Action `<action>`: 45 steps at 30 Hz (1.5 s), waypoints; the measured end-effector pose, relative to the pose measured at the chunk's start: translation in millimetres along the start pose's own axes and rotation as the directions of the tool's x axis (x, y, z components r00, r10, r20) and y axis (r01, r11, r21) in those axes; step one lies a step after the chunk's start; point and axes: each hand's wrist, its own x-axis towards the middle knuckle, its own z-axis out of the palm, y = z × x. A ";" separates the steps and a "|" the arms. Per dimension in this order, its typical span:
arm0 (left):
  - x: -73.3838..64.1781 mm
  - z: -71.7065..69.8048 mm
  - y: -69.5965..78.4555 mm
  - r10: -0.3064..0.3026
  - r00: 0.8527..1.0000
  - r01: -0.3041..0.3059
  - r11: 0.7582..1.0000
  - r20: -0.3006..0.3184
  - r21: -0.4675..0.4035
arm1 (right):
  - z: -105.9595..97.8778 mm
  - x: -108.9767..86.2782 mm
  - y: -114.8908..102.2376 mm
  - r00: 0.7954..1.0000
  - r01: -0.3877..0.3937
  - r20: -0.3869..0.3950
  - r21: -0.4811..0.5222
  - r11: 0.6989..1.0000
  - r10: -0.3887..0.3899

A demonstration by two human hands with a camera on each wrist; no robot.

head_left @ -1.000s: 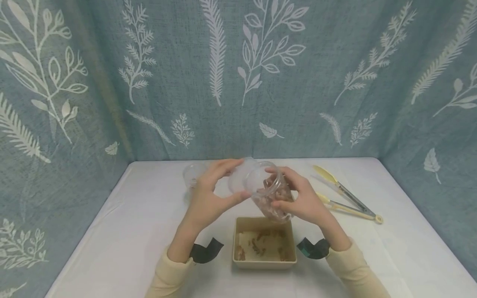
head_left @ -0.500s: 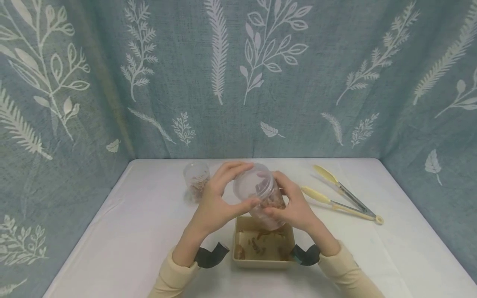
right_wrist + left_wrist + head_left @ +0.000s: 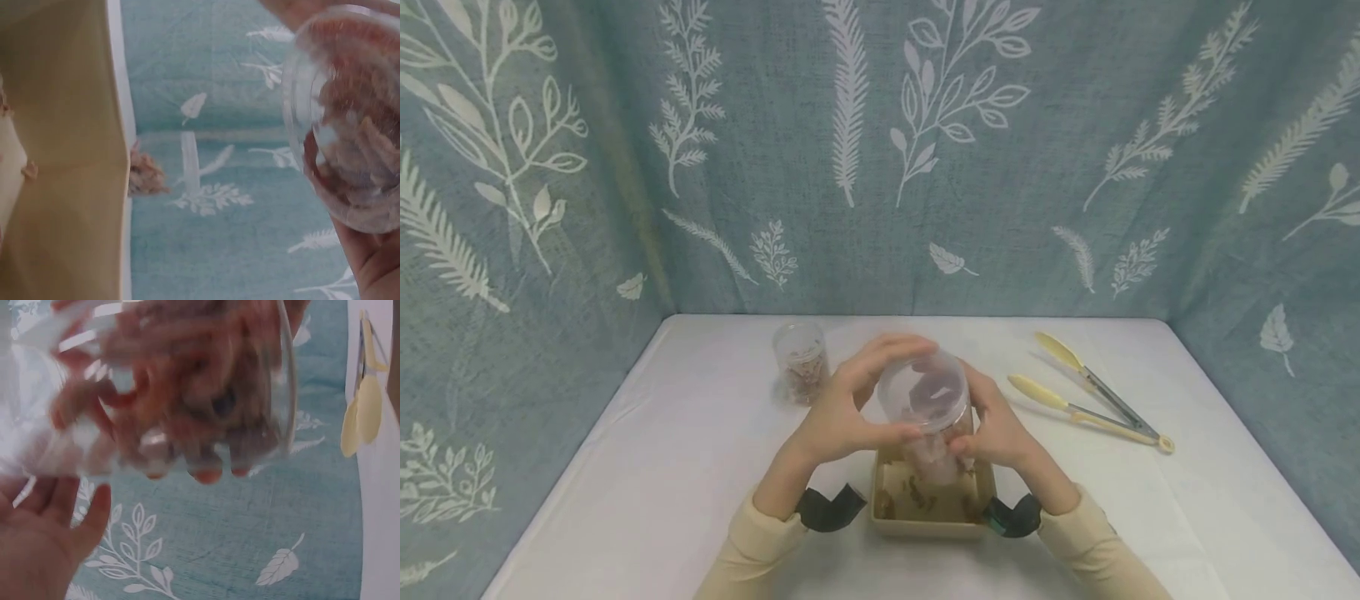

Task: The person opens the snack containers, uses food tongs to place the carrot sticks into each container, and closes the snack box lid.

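Note:
My left hand [image 3: 850,417] holds a round translucent lid [image 3: 917,387] by its rim, thumb and fingers on opposite sides. The lid lies over the mouth of a clear plastic jar [image 3: 187,387], which is tilted toward me. My right hand [image 3: 1000,425] grips the jar's side. Reddish-brown strips fill part of the jar, as both wrist views show; their kind is unclear. Whether the lid is seated on the rim, I cannot tell. Directly below stands a beige rectangular box [image 3: 925,530] with small brown scraps inside, its back partly hidden by the jar.
A second clear jar [image 3: 803,367] with brown bits stands at the back left, near my left hand. Yellow-tipped tongs [image 3: 1105,400] lie spread on the right of the white table [image 3: 625,467]. A patterned blue-green curtain [image 3: 865,167] closes off the back and sides.
The lid, held beside the jar's mouth a second ago, now covers it. Both hands have come closer together and lower, and the jar is more upright. More of the second jar shows.

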 end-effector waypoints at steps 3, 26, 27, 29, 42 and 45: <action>-0.6 -1.9 -4.3 0.033 0.996 -0.027 0.997 0.079 -0.074 | 0.7 -1.9 1.0 0.998 0.009 0.066 0.103 0.995 -0.016; 2.4 14.5 12.5 -0.069 0.991 0.066 0.997 -0.115 -0.027 | 3.4 2.9 -12.5 0.995 0.021 -0.101 -0.014 1.000 -0.023; 2.1 13.9 12.3 -0.064 0.993 0.061 0.998 -0.103 -0.032 | 3.0 2.9 -12.7 0.997 0.020 -0.080 0.022 1.000 -0.018; 1.9 13.0 11.9 -0.057 0.995 0.055 0.998 -0.081 -0.032 | 3.1 2.4 -12.6 0.999 0.012 -0.042 0.084 0.996 -0.008; 1.6 8.0 2.6 -0.015 0.999 0.020 0.993 0.041 -0.119 | 7.4 1.6 -11.7 0.989 -0.048 0.149 0.336 0.940 -0.003; 0.6 7.0 -0.6 -0.004 0.998 0.013 0.990 0.069 -0.143 | 10.4 1.5 -11.6 0.981 -0.077 0.192 0.407 0.910 -0.003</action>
